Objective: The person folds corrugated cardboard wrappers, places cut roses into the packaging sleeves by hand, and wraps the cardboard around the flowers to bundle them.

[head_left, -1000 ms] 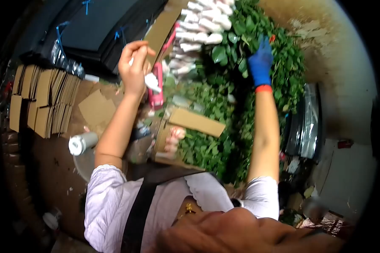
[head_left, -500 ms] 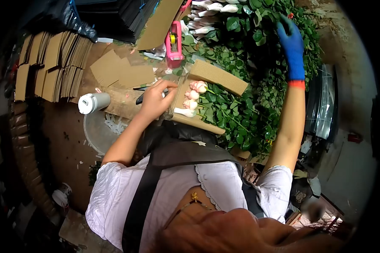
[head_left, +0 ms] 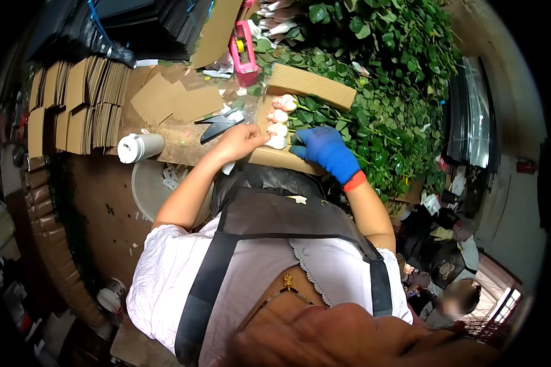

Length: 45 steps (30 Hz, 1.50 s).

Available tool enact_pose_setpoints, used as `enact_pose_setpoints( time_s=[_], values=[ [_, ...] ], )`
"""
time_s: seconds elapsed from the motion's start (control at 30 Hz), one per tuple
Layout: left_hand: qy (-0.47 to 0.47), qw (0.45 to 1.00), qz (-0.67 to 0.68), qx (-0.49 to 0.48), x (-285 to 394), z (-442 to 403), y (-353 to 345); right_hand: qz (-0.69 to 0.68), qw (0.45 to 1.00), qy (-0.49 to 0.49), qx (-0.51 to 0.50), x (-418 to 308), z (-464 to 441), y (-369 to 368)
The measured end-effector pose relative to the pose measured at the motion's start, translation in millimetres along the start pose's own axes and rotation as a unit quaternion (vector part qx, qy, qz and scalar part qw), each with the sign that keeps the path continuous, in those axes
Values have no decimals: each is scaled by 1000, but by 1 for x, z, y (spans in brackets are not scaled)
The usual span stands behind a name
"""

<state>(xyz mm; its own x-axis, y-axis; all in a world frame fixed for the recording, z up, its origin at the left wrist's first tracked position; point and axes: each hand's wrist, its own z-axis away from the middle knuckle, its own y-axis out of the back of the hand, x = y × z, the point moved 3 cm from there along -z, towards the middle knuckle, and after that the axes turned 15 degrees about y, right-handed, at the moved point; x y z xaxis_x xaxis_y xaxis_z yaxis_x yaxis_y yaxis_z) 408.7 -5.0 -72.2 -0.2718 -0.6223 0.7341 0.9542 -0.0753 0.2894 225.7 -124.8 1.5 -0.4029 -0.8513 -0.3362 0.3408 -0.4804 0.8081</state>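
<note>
My bare left hand [head_left: 243, 140] has its fingers drawn together, their tips on the lowest rose bud [head_left: 277, 142], which is white. Above that bud, a few pale pink roses [head_left: 284, 103] lie in a column on cardboard, stems to the right. My right hand [head_left: 320, 148], in a blue glove with a red cuff, is just right of the white bud, over the stems. Its fingers are bent together; what they hold is hidden. A corrugated strip [head_left: 312, 87] lies across the stems. Black-handled scissors [head_left: 219, 125] lie beside my left hand.
Leafy stems [head_left: 379, 49] cover the right side. A pink tape dispenser [head_left: 243, 55] and cardboard pieces [head_left: 176, 100] lie behind. At left are a white bottle [head_left: 141, 148] and stacked cardboard [head_left: 82, 104]. Clear sleeves [head_left: 470, 119] stand far right; a person [head_left: 456, 300] is lower right.
My gloved right hand has come down from the leaves at upper right to the rose stems. My left hand has moved slightly right, onto the white bud. The view has shifted.
</note>
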Motion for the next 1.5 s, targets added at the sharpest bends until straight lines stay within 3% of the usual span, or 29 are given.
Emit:
enact_pose_setpoints(
  time_s=[0.2,0.3,0.37,0.4,0.43,0.5,0.53,0.63,0.7,0.77,0.83,0.9,1.0,1.1,1.13,1.27,1.37,1.47,1.5],
  values=[
    [-89,986,111,87,-15,-3,-20,92,994,54,20,-10,-23,-12],
    [53,929,327,168,-47,16,-5,90,994,67,-9,-11,-23,-10],
    [-42,956,168,237,-83,43,41,103,991,81,-24,-12,-24,-11],
    [66,978,-13,196,-88,63,59,112,989,82,-45,-13,-25,-10],
    [171,956,-192,144,-94,87,76,121,987,83,-66,-13,-26,-9],
    [107,846,-469,230,-117,117,83,151,980,98,-87,-18,-29,-9],
    [141,799,-552,194,-120,125,86,168,976,100,-97,-17,-33,-14],
    [111,925,-350,102,-92,91,78,184,969,92,-139,-27,-37,-5],
    [-2,993,-20,119,-49,52,52,195,964,93,-158,-27,-38,-2],
    [-120,981,17,151,-2,14,26,216,957,104,-163,-21,-41,-12],
    [-117,992,35,37,20,-15,5,171,970,120,-128,-16,-35,-11],
    [-167,982,-90,15,22,-31,-6,121,983,107,-86,-11,-24,-3],
    [-174,978,-110,12,14,-39,-6,-19,999,39,-9,-4,-1,16],
    [-173,975,-138,20,9,-38,-7,2,996,-15,85,2,-3,14],
    [-175,975,-135,13,10,-39,-7,16,999,-2,34,1,-11,11],
    [-150,985,-70,38,6,-46,-10,73,996,43,24,-2,-25,-7],
    [-154,985,-26,76,7,-43,-15,62,996,52,46,-3,-17,1],
    [-177,980,3,94,9,-36,-15,3,986,-38,164,0,-10,19],
    [-183,978,13,97,9,-35,-15,14,987,-31,156,2,-13,17]
  ],
)
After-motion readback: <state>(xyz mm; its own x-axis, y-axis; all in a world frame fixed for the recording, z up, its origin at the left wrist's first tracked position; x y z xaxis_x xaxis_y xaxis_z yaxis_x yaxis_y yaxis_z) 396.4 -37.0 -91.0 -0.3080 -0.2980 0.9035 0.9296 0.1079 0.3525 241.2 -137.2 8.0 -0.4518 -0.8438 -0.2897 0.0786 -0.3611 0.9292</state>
